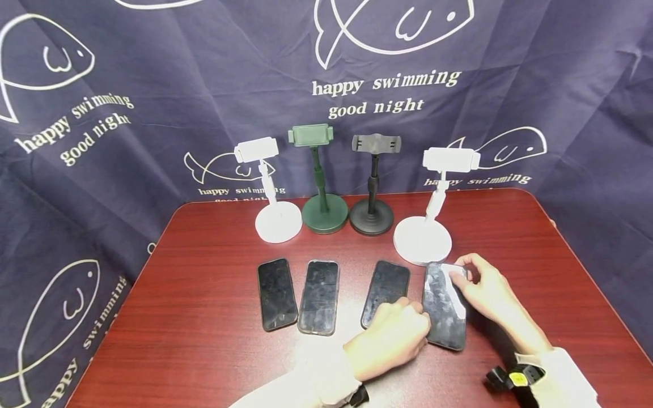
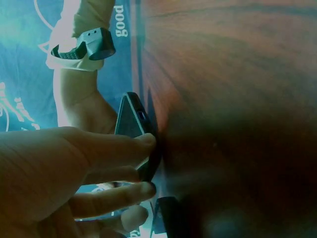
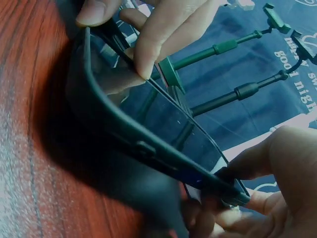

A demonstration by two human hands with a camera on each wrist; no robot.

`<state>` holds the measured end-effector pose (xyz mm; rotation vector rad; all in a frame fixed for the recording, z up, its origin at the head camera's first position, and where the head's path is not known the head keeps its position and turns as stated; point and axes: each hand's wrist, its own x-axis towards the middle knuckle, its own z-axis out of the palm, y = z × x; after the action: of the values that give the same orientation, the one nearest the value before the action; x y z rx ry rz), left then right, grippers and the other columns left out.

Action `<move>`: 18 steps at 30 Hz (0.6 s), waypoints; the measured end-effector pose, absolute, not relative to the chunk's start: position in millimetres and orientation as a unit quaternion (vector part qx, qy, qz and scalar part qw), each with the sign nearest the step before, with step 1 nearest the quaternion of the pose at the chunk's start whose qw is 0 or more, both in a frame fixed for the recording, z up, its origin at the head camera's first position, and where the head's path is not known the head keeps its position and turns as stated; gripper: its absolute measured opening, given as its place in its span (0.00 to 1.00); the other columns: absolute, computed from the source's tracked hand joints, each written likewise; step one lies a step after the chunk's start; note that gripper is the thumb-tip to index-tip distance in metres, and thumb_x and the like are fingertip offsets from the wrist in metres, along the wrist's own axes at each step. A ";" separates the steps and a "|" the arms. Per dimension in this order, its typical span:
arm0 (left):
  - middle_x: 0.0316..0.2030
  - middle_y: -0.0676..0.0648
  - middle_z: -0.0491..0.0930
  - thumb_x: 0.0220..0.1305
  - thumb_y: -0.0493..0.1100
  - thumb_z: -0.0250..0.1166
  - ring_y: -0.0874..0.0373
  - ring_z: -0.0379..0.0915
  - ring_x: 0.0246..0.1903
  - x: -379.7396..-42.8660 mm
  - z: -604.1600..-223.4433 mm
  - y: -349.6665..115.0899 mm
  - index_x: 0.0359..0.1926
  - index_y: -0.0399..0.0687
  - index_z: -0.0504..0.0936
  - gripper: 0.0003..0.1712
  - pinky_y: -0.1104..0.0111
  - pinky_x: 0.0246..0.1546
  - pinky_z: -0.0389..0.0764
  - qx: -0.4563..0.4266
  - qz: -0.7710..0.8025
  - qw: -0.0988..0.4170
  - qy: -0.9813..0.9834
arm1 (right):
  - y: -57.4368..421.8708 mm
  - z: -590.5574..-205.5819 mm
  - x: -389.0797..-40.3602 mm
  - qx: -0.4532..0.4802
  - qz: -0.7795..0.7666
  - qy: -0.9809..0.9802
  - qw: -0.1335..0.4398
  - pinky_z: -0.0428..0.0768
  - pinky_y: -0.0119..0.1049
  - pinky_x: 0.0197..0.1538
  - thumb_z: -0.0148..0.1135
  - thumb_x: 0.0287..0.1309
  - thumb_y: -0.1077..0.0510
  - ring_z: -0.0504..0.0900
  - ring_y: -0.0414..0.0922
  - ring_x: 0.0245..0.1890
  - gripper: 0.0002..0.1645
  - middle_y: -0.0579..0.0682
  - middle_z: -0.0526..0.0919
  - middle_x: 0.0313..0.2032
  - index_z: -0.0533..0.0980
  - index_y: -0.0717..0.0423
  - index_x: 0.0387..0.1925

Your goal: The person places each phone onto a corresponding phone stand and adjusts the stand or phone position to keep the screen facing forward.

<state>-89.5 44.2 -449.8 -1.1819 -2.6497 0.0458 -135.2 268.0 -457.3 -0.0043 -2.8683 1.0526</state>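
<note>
A black smartphone [image 1: 442, 317] at the right end of a row of phones lies screen up between both hands. My left hand [image 1: 395, 334] pinches its near left corner between thumb and fingers, also partly covering the neighbouring phone [image 1: 386, 283]. At the far right corner, my right hand [image 1: 487, 292] grips the same phone with thumb and curled fingers. In the right wrist view the phone [image 3: 158, 119] looks tilted, its side edge facing the camera, with both hands' fingertips on its rim. The left wrist view shows the phone's end with a port.
Two more phones [image 1: 278, 294] [image 1: 319, 297] lie to the left. Behind the row stand a white phone stand [image 1: 278, 221], a green stand [image 1: 325, 213], a black stand [image 1: 371, 216] and another white stand [image 1: 422, 240]. A dark printed curtain [image 1: 229, 85] hangs behind the red-brown table [image 1: 194, 317].
</note>
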 end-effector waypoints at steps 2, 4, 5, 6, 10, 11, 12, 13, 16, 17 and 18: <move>0.29 0.58 0.80 0.55 0.57 0.76 0.63 0.78 0.29 -88.8 -449.5 44.2 0.31 0.61 0.86 0.11 0.69 0.17 0.76 -0.405 0.017 0.127 -0.905 | 268.3 -455.7 -134.8 -0.002 0.357 -0.934 0.022 0.71 0.35 0.27 0.63 0.69 0.52 0.74 0.41 0.21 0.16 0.49 0.78 0.23 0.74 0.57 0.51; 0.30 0.58 0.80 0.55 0.57 0.76 0.63 0.78 0.30 -88.3 -448.8 44.0 0.31 0.60 0.86 0.11 0.70 0.18 0.76 -0.405 0.016 0.126 -0.905 | 268.6 -454.5 -134.3 -0.002 0.373 -0.928 0.001 0.73 0.35 0.24 0.60 0.71 0.50 0.75 0.42 0.16 0.18 0.48 0.78 0.19 0.72 0.58 0.53; 0.30 0.58 0.80 0.56 0.58 0.76 0.63 0.78 0.31 -88.2 -448.3 44.1 0.32 0.61 0.86 0.11 0.70 0.18 0.76 -0.404 0.015 0.121 -0.906 | 268.6 -453.9 -134.1 -0.002 0.382 -0.924 -0.008 0.74 0.36 0.23 0.59 0.72 0.50 0.76 0.43 0.15 0.19 0.48 0.79 0.18 0.71 0.58 0.54; 0.30 0.58 0.79 0.56 0.59 0.76 0.63 0.78 0.31 -88.3 -447.9 44.0 0.33 0.61 0.86 0.12 0.70 0.18 0.76 -0.403 0.014 0.115 -0.908 | 268.7 -453.4 -134.0 -0.003 0.392 -0.920 -0.017 0.75 0.36 0.21 0.59 0.73 0.49 0.76 0.44 0.12 0.19 0.48 0.79 0.16 0.70 0.58 0.54; 0.32 0.60 0.80 0.59 0.62 0.73 0.63 0.78 0.33 -89.9 -447.0 44.0 0.35 0.66 0.87 0.11 0.69 0.19 0.75 -0.391 -0.005 0.078 -0.917 | 267.6 -452.0 -133.3 0.001 0.414 -0.910 -0.011 0.76 0.37 0.18 0.59 0.73 0.50 0.76 0.44 0.10 0.18 0.49 0.80 0.16 0.70 0.58 0.54; 0.32 0.60 0.80 0.60 0.63 0.73 0.63 0.78 0.33 -90.6 -446.9 43.9 0.36 0.67 0.88 0.11 0.69 0.19 0.75 -0.389 -0.011 0.071 -0.919 | 267.2 -451.6 -133.3 0.004 0.417 -0.909 -0.006 0.76 0.37 0.18 0.60 0.73 0.51 0.75 0.44 0.10 0.18 0.49 0.80 0.16 0.71 0.58 0.54; 0.33 0.60 0.80 0.61 0.63 0.72 0.63 0.78 0.33 -91.4 -447.0 43.7 0.36 0.67 0.88 0.11 0.69 0.19 0.76 -0.387 -0.016 0.065 -0.919 | 266.8 -451.1 -133.3 0.006 0.421 -0.907 -0.002 0.76 0.37 0.18 0.60 0.73 0.51 0.75 0.44 0.10 0.18 0.49 0.80 0.17 0.71 0.58 0.54; 0.33 0.60 0.80 0.62 0.63 0.71 0.63 0.78 0.33 -92.1 -447.0 43.3 0.37 0.68 0.88 0.10 0.68 0.19 0.75 -0.387 -0.021 0.059 -0.920 | 266.3 -450.8 -133.4 0.010 0.423 -0.906 0.002 0.76 0.37 0.18 0.61 0.73 0.52 0.75 0.43 0.10 0.18 0.49 0.80 0.17 0.71 0.58 0.54; 0.33 0.61 0.80 0.65 0.61 0.69 0.63 0.78 0.32 -94.7 -445.4 41.4 0.39 0.69 0.90 0.08 0.69 0.19 0.75 -0.389 -0.026 0.054 -0.919 | 264.4 -449.4 -133.5 0.018 0.431 -0.902 0.010 0.76 0.37 0.17 0.62 0.72 0.52 0.75 0.43 0.10 0.17 0.49 0.81 0.17 0.72 0.58 0.54; 0.33 0.61 0.81 0.65 0.60 0.69 0.63 0.78 0.32 -95.5 -444.8 40.4 0.40 0.69 0.90 0.08 0.69 0.19 0.75 -0.391 -0.027 0.053 -0.919 | 263.7 -448.7 -133.4 0.020 0.435 -0.900 0.011 0.75 0.36 0.17 0.62 0.72 0.52 0.75 0.43 0.10 0.18 0.49 0.80 0.17 0.72 0.58 0.55; 0.33 0.61 0.81 0.66 0.59 0.69 0.63 0.78 0.32 -96.4 -443.9 39.5 0.40 0.70 0.90 0.07 0.69 0.19 0.75 -0.392 -0.028 0.052 -0.918 | 263.0 -447.9 -133.2 0.021 0.438 -0.899 0.011 0.75 0.37 0.17 0.62 0.72 0.52 0.74 0.43 0.10 0.18 0.49 0.80 0.17 0.72 0.58 0.55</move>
<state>-96.4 39.5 -443.9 -1.1907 -2.7927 -0.0852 -133.2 263.0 -447.9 0.0652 -2.8033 1.3666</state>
